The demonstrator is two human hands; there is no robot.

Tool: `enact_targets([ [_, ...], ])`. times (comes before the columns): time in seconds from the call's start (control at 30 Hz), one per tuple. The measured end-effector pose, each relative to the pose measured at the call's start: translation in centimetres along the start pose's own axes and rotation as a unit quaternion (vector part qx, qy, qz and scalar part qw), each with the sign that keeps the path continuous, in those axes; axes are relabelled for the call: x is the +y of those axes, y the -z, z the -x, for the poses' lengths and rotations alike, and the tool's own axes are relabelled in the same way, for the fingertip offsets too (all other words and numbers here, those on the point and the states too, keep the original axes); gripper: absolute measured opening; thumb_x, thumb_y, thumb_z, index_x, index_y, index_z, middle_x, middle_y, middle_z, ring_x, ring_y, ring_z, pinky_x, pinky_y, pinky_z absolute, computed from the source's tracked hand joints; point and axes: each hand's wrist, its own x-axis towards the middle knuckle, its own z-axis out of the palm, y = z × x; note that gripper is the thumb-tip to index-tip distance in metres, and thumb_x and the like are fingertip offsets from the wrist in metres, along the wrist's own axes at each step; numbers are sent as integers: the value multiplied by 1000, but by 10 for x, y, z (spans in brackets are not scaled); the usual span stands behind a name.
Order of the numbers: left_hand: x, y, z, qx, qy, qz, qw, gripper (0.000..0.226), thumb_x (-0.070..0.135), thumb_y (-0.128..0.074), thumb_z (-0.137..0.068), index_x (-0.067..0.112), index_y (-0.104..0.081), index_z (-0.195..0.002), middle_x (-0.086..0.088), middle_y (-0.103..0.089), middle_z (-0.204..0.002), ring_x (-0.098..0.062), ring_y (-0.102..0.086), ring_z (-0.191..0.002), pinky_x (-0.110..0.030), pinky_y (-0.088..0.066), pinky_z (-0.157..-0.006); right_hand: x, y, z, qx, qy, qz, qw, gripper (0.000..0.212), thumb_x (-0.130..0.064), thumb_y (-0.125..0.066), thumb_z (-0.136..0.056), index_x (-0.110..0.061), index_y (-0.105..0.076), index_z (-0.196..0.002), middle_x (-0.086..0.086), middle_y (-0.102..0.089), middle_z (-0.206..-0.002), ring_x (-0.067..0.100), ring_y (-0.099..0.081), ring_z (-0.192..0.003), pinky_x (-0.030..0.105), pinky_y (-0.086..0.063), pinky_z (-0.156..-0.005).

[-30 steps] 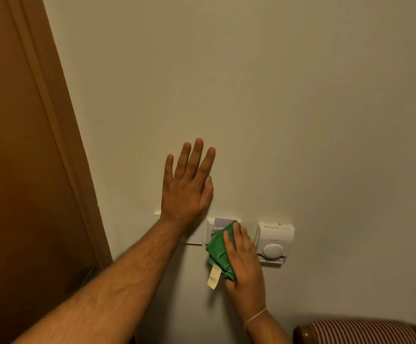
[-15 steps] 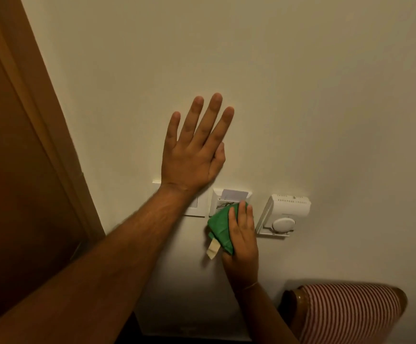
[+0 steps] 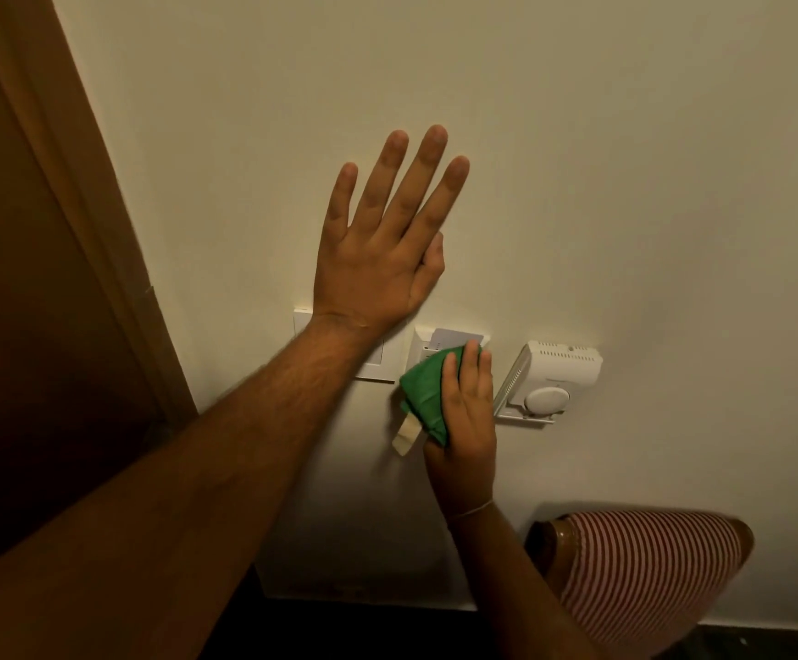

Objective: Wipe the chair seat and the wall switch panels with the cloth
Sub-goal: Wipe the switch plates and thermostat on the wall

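My right hand (image 3: 466, 412) presses a bunched green cloth (image 3: 423, 395) against the middle wall panel (image 3: 428, 343), a card-slot plate whose lower half the cloth hides; a pale tag hangs from the cloth. My left hand (image 3: 383, 245) lies flat on the cream wall above, fingers spread, its wrist covering most of the left switch plate (image 3: 378, 369). To the right of the cloth, a white thermostat (image 3: 547, 385) with a round dial sticks out from the wall. The chair (image 3: 645, 578), with red-and-white striped upholstery and a wooden frame, shows at the bottom right.
A brown wooden door and its frame (image 3: 68, 259) fill the left side. The cream wall (image 3: 626, 183) spreads above and to the right. A white skirting strip (image 3: 363, 595) meets the dark floor below the panels.
The view has tilted down and closer, showing more of the chair. My right hand with the cloth has slid slightly up over the middle panel. My left hand stays flat on the wall.
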Motion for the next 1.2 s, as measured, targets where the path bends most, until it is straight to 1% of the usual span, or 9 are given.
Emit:
enact_targets([
  [0.13, -2, -1, 1, 8, -5, 2, 1000, 78, 34, -41, -115, 29, 2, -180, 5, 20, -184, -20, 14, -172, -51, 6, -139, 4, -4, 19, -18, 4, 35, 999, 55, -38, -28, -117, -3, -33, -160, 11, -19, -173, 24, -6, -167, 56, -29, -128],
  [0.3, 1, -4, 1, 12, -9, 6, 1000, 78, 33, -41, -115, 29, 1, -180, 5, 18, -185, -21, 12, -173, -50, 6, -139, 1, 0, -2, -1, 2, 3, 1000, 62, -20, -39, -112, -21, -16, -170, 6, -11, -179, 33, -9, -166, 52, -20, -134],
  [0.4, 0, -4, 2, 10, -6, 4, 1000, 77, 34, -39, -115, 28, 2, -180, 5, 19, -185, -21, 13, -173, -49, 7, -139, -3, -2, -8, 11, -5, 0, 1000, 62, -42, -36, -116, -16, -17, -170, 7, -10, -179, 34, -8, -166, 51, -18, -134],
  [0.53, -1, -2, 3, 4, -8, 4, 1000, 77, 35, -39, -116, 28, 3, -180, 4, 21, -185, -20, 15, -173, -48, 8, -139, 2, -5, 15, -7, -2, 32, 999, 53, -33, -32, -116, -4, -33, -161, 0, -5, -179, 25, -6, -167, 60, -32, -126],
  [0.73, 3, -2, 3, 3, -3, 6, 1000, 76, 34, -37, -116, 28, 4, -180, 5, 22, -184, -20, 16, -172, -48, 7, -139, -3, 5, -10, 12, 7, -5, 1000, 60, -25, -41, -114, -19, -19, -169, 5, -13, -178, 33, -13, -166, 54, -24, -132],
  [0.83, 0, -2, 1, 6, -2, 2, 1000, 75, 35, -36, -117, 28, 3, -180, 4, 21, -185, -20, 16, -172, -48, 8, -139, -7, -1, -11, 24, -3, 14, 1000, 60, -39, -41, -115, -14, -24, -167, 10, -14, -177, 31, -11, -166, 52, -23, -132],
  [0.93, -1, -1, -1, 1, -7, 0, 1000, 73, 36, -34, -117, 28, 2, -180, 4, 20, -185, -20, 15, -173, -48, 9, -139, -3, -11, 11, 20, 16, 58, 998, 57, -29, -49, -110, -3, -34, -158, 9, -15, -176, 24, -10, -167, 50, -27, -130],
  [1.07, 3, -1, 2, -5, -10, 1, 1000, 70, 37, -28, -118, 27, 1, -181, 3, 17, -186, -21, 14, -173, -48, 9, -139, 1, -7, 18, -1, 26, 52, 998, 54, -35, -30, -116, 0, -36, -157, 10, -23, -173, 22, -13, -166, 39, -16, -135],
  [1.2, 2, 0, 7, -3, -6, -1, 1000, 74, 35, -34, -117, 27, 0, -181, 4, 17, -186, -22, 13, -173, -48, 9, -139, -9, 0, 4, -6, 12, 23, 1000, 66, -11, -55, -103, -7, -28, -163, 15, -25, -173, 28, -16, -166, 40, -14, -135],
])
